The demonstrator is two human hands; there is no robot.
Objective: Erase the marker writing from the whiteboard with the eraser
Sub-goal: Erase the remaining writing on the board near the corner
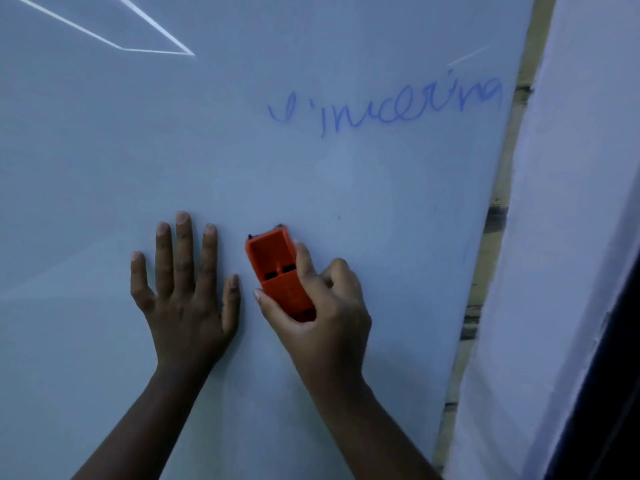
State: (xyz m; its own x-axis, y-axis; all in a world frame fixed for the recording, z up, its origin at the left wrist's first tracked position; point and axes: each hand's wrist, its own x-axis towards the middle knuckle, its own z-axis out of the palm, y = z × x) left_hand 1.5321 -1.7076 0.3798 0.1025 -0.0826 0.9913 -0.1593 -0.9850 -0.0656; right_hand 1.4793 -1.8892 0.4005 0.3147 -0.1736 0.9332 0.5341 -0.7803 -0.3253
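Observation:
The whiteboard (242, 150) fills most of the view. Blue marker writing (384, 107) runs across its upper right part, faint and partly smeared at its left end. My right hand (325, 306) grips an orange eraser (277, 268) between thumb and fingers, and the eraser lies against the board well below the writing. My left hand (183, 292) rests flat on the board with its fingers spread, just left of the eraser and apart from it.
The board's right edge (485, 271) runs diagonally, with a tan strip behind it. A pale wall or panel (561, 237) stands to the right, then a dark edge at the far right. Bright reflected lines (152, 50) show on the board's upper left.

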